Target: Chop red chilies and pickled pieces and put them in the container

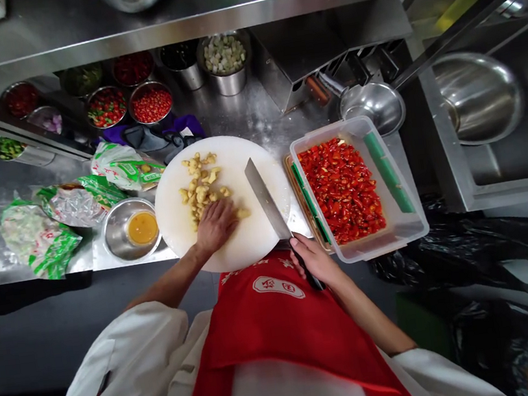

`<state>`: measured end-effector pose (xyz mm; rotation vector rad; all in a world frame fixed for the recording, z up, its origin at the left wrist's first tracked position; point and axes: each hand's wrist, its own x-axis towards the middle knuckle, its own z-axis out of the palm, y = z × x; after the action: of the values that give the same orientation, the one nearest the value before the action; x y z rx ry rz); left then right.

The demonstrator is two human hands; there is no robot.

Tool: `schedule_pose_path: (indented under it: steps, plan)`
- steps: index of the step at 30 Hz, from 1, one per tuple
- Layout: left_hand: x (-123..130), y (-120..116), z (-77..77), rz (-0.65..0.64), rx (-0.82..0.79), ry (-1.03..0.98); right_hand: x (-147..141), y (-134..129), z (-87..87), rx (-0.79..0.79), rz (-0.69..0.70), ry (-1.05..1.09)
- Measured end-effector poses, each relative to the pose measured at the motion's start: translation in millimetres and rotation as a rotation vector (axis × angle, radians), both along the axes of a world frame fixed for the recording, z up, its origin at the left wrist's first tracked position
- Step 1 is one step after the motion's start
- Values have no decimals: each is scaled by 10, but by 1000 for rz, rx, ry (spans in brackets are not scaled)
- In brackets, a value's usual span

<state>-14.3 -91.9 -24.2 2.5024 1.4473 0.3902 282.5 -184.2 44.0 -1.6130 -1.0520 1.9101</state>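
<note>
A round white cutting board [251, 245] lies on the steel counter. Pale yellow pieces that look like ginger [200, 184] are grouped on its left half. My left hand [217, 224] rests palm down at the near end of the pieces, fingers pointing to the upper right; what lies under the palm is hidden. A single piece [243, 213] is just right of its fingertips. My right hand [308, 258] is wrapped round the black handle of a cleaver [267, 199], whose blade slants up and left over the right part of the board.
Right of the board stands a clear plastic tub [409, 220] of chopped red peppers. A steel bowl [111, 236] with yellow liquid and green-white bags [38, 239] are on the left. Ingredient pots [231, 84] and a knife rack [277, 78] stand behind, below a steel shelf [219, 17].
</note>
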Motion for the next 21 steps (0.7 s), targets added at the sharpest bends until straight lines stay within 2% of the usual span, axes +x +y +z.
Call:
schedule_pose_path:
  steps: [2,5,8,10,12,15,18,21]
  plan:
    - [-20,-16,55,22,23,-2,-26,-1,23,22,25,-31]
    - [178,-82,79,30,3,-17,-63,-16,79,57,65,-78]
    - [477,-52,27,-65,-43,-90,-88,-37,129,75,105,-110]
    - [580,34,4,-125,-50,-126,-95,-47,147,88,128,-131]
    - [553,124,25,-99,-43,-109,-97,-49,156,97,143,-150]
    - [370,176,123,-31,-99,3,-102,-45,162,83,144,-161]
    - [262,152,223,-64,-199,106,-119,-42,164,78,129,-153]
    - [332,161,267,-82,-216,105,-144,-47,155,84,118,-145]
